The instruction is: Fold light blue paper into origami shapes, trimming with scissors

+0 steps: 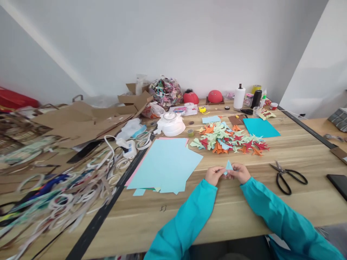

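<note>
A small light-blue folded paper (229,167) with a pointed top is pinched between my two hands, just above the wooden table. My left hand (215,175) grips its left side with closed fingers. On the other side, my right hand (239,173) has its fingers closed on the right edge. Beyond them lies a pile of folded paper cranes (219,135) in pale green, orange, red and blue. Left of my hands, large light-blue paper sheets (168,162) are stacked over pink ones, with a small blue square (139,192) at their near edge.
Black-handled scissors (287,177) lie open at right, near a dark phone (338,184). Behind the cranes are a turquoise sheet (261,127), a white container (171,124) and a yellow tape measure (202,109). Tangled cords and straps (73,198) and cardboard (86,121) crowd the left.
</note>
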`<state>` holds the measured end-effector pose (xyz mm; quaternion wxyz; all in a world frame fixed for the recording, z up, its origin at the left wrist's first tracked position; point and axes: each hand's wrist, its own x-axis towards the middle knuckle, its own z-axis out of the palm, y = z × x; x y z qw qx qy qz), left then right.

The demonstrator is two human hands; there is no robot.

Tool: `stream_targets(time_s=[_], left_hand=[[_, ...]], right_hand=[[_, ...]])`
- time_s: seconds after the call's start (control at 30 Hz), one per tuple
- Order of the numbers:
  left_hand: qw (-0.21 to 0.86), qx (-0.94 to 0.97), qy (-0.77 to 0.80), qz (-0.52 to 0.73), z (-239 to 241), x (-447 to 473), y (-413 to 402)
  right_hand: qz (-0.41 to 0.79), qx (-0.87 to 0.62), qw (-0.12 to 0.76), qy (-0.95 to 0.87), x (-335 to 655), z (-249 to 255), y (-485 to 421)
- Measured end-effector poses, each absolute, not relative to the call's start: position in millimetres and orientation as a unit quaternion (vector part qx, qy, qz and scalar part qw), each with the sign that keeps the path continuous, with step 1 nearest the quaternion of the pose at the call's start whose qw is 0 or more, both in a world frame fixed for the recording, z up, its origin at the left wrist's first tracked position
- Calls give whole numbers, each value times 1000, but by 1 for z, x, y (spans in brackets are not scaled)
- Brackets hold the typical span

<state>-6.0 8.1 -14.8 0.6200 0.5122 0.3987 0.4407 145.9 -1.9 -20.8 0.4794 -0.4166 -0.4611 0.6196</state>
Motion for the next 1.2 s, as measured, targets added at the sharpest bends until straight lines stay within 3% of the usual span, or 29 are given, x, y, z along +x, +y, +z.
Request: stream_targets(time_s=[0.1, 0.5, 0.73, 0.9, 1.03, 1.2], left_hand=[[657, 481, 385, 435, -12, -3, 14], [606, 400, 407, 554, -24, 0, 30], [527, 503, 428, 535, -30, 4, 27], [545, 470, 441, 537, -25, 1, 28], [564, 447, 446, 532, -21, -1, 29], [579, 454, 432, 521, -23, -2, 28]], right_hand=[[640, -415, 483, -430, 147, -19, 7], [659, -431, 505, -353, 139, -24, 23], [648, -434, 507, -367, 141, -23, 22], [521, -448, 572, -448, 140, -18, 16], [421, -449, 570, -545, 140, -24, 14], [447, -461, 526, -559, 142, -34, 17]])
